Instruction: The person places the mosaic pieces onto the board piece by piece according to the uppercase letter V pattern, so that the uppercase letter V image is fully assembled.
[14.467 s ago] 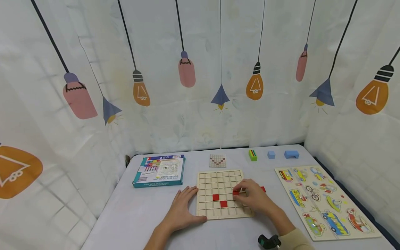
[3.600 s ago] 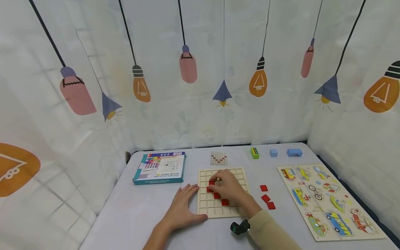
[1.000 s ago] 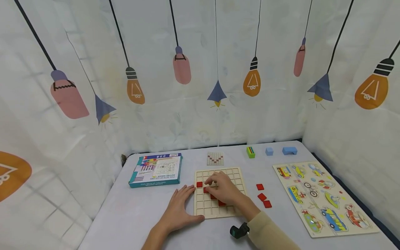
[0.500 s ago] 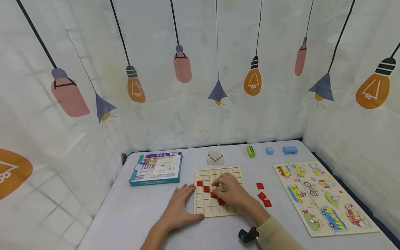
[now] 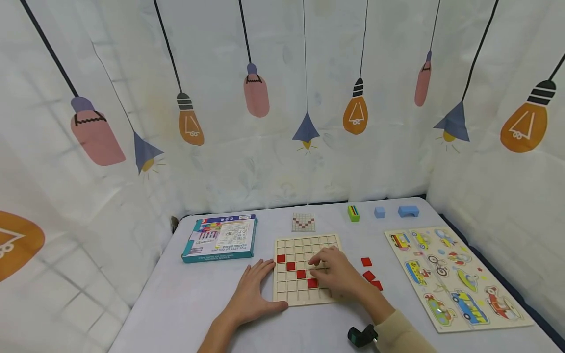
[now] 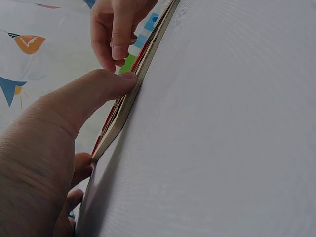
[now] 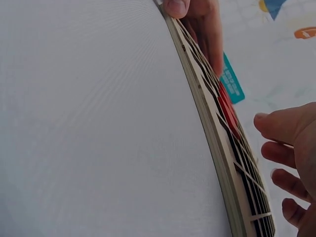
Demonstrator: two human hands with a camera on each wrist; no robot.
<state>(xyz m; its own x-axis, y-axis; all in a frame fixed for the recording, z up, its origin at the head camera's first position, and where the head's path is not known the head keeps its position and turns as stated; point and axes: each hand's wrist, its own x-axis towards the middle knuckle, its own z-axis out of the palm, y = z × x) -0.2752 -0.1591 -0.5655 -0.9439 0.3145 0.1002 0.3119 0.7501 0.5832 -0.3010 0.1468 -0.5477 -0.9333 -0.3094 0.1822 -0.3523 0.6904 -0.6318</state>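
Observation:
A wooden grid board [image 5: 286, 296] lies in front of me, with several red square tiles [image 5: 300, 274] forming a diagonal from its left edge toward the near side. My left hand [image 5: 252, 297] is spread at the board's near left corner, thumb and fingertips resting along its edges. In the left wrist view the left thumb [image 6: 111, 85] touches the board's side. My right hand [image 5: 339, 274] hovers over the board's right half, fingers loosely bent. The right wrist view shows no tile between the right fingers [image 7: 281, 128].
Three loose red tiles [image 5: 368, 275] lie right of the board. Behind it sits a small pattern card [image 5: 303, 222]. A teal box [image 5: 219, 239] is at left, a vehicle puzzle board [image 5: 459, 279] at right. A green block [image 5: 353, 214] and blue blocks [image 5: 408, 211] stand at the back.
Since the oldest frame, more red tiles have come onto the diagonal. Over the last second my right hand has let go and drawn back rightward. The left hand has stayed at the corner.

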